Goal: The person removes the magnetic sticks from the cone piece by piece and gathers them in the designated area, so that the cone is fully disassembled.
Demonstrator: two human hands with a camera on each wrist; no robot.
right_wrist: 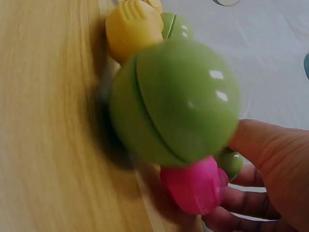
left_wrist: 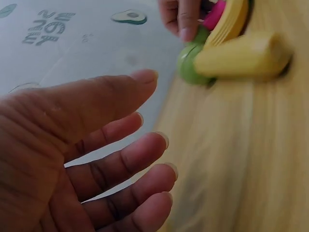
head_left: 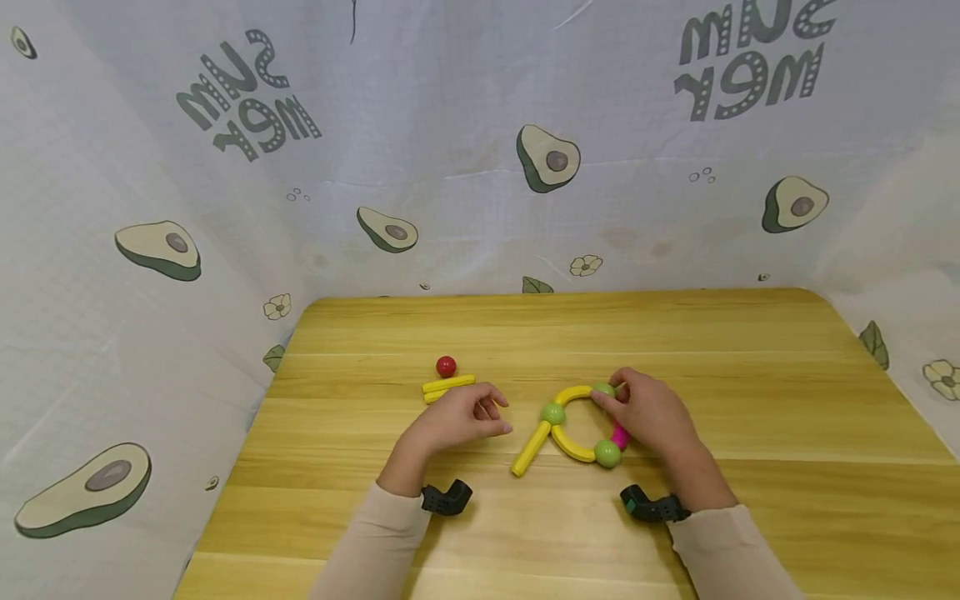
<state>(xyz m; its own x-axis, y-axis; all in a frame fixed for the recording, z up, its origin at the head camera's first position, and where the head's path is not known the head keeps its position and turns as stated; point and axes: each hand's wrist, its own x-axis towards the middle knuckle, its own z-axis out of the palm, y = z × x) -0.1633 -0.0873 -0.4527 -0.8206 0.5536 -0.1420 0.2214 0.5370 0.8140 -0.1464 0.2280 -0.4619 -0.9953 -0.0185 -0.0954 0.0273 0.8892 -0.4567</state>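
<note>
On the table lies a ring of toy building pieces, with two curved yellow rods [head_left: 573,446], a curved magenta rod [head_left: 619,437] and three green balls [head_left: 607,454] at the joints. A straight yellow rod [head_left: 530,451] sticks out from the left ball [head_left: 553,414]. My right hand [head_left: 658,417] pinches the far green ball [head_left: 603,389] between thumb and fingers and partly hides the magenta rod. Left of the ring, my left hand [head_left: 455,419] hovers with loosely bent fingers, holding nothing; the left wrist view shows a gap between its thumb and fingers.
Two loose straight yellow rods [head_left: 448,383] lie just beyond my left hand, the nearer partly covered by it. A red ball [head_left: 446,367] sits behind them. The wooden table [head_left: 750,375] meets a hanging avocado-print cloth [head_left: 465,167] at its back and sides.
</note>
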